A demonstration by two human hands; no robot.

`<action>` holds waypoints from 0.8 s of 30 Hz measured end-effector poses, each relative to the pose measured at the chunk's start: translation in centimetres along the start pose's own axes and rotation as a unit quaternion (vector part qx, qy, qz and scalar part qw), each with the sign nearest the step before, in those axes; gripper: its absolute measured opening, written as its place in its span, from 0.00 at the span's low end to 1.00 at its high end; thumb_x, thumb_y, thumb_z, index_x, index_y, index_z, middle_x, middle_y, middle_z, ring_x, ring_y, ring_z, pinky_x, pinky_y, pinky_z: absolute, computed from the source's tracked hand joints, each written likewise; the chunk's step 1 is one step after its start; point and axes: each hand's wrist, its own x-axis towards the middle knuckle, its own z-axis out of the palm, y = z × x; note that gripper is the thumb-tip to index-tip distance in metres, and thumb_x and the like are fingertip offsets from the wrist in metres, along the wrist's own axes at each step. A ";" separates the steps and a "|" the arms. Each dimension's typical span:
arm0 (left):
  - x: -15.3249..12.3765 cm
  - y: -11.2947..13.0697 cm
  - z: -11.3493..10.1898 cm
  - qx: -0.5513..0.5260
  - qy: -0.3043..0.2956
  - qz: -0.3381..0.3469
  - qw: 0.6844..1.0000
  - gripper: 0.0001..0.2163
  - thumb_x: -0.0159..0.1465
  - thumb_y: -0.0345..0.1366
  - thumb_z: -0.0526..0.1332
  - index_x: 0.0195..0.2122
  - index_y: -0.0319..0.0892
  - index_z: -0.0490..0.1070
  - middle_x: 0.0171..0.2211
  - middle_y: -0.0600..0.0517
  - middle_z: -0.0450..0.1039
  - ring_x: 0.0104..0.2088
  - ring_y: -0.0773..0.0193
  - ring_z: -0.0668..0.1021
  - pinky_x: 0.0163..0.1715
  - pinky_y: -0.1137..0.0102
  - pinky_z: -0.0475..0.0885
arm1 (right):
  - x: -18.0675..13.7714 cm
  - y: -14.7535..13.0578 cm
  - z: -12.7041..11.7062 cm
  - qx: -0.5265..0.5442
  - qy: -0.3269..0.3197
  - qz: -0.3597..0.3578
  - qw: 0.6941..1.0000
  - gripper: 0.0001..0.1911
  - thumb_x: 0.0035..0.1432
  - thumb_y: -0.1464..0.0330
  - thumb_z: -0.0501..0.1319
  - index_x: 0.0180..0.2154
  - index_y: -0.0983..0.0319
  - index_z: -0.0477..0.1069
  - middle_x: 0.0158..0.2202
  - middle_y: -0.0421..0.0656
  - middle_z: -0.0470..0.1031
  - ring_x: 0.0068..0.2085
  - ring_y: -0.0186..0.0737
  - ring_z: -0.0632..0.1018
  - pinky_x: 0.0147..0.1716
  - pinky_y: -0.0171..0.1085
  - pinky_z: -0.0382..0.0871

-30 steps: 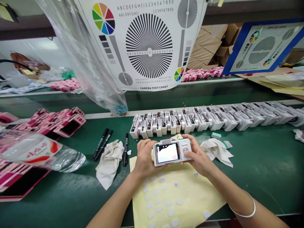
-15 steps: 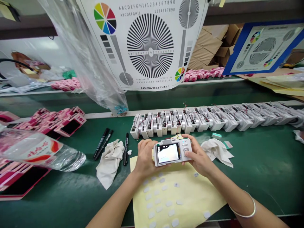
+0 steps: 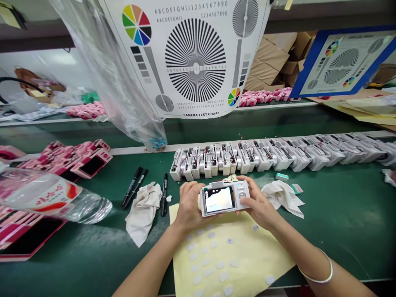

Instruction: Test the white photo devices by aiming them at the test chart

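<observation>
A silver digital camera [image 3: 225,199] is held level above a yellow sheet, its lit screen turned toward me. My left hand [image 3: 189,206] grips the camera's left end, fingers curled behind it. On the other end my right hand [image 3: 255,202] is closed round the body, with the thumb resting on the round button pad beside the screen. The screen shows a mostly white, overexposed picture. Below lies the yellow sheet [image 3: 247,251] with several small pale oval stickers on it. The fingertips behind the camera are hidden.
Partly assembled silver cameras [image 3: 260,154] line the back of the green table [image 3: 340,218]. A camera test chart [image 3: 196,66] hangs above. To the left are pink cameras [image 3: 89,161], a water bottle [image 3: 52,196], black markers [image 3: 133,187] and a crumpled cloth [image 3: 144,210]; another cloth [image 3: 283,197] lies right.
</observation>
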 end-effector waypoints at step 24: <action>-0.5 0.0 0.5 -0.020 0.031 0.040 0.999 0.23 0.58 0.50 0.58 0.47 0.38 0.57 0.35 0.45 0.68 0.37 0.56 0.70 0.40 0.63 0.63 | 0.4 0.5 -0.4 0.023 0.011 -0.012 1.000 0.20 0.49 0.70 0.58 0.45 0.56 0.59 0.38 0.39 0.69 0.28 0.32 0.73 0.19 0.31 0.72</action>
